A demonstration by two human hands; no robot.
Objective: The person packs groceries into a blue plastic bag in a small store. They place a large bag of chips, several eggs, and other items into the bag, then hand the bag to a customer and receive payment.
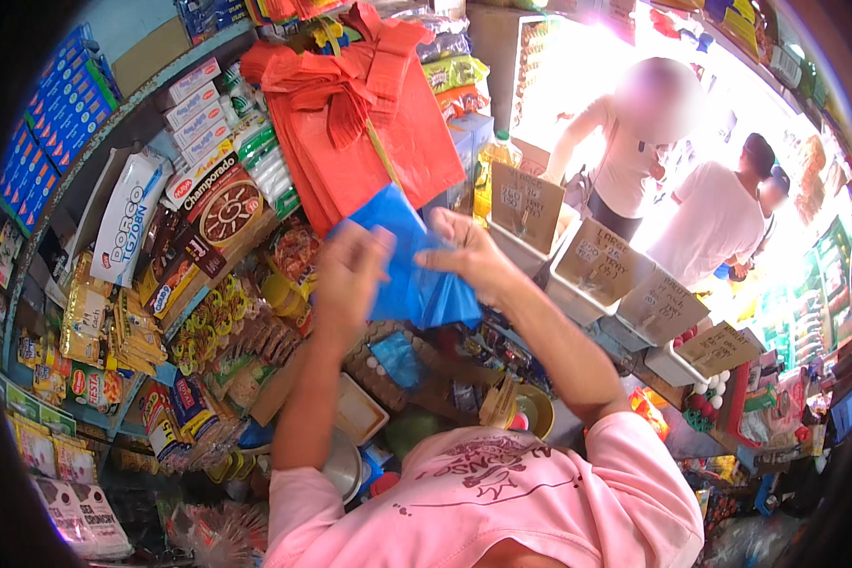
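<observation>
A blue plastic bag [390, 224] is spread in front of my chest, its lower right corner bunched and creased. My right hand [468, 255] pinches the bag's right side between thumb and fingers. Over its left edge is my left hand [355, 273], fingers curled and blurred by motion, so its grip on the plastic is unclear. Just beyond both hands hangs a thick bundle of red plastic bags [405, 142], strung on a yellowish cord [381, 153]. The top of the blue bag meets this cord.
Shelves of packaged goods curve along the left, with a Champorado box [224, 202] and a Dorco pack [129, 213]. White tubs [586, 284] with handwritten cardboard signs [596, 257] line the counter at right. Beyond it stand people in white shirts [713, 209]. An egg tray [369, 376] lies below my hands.
</observation>
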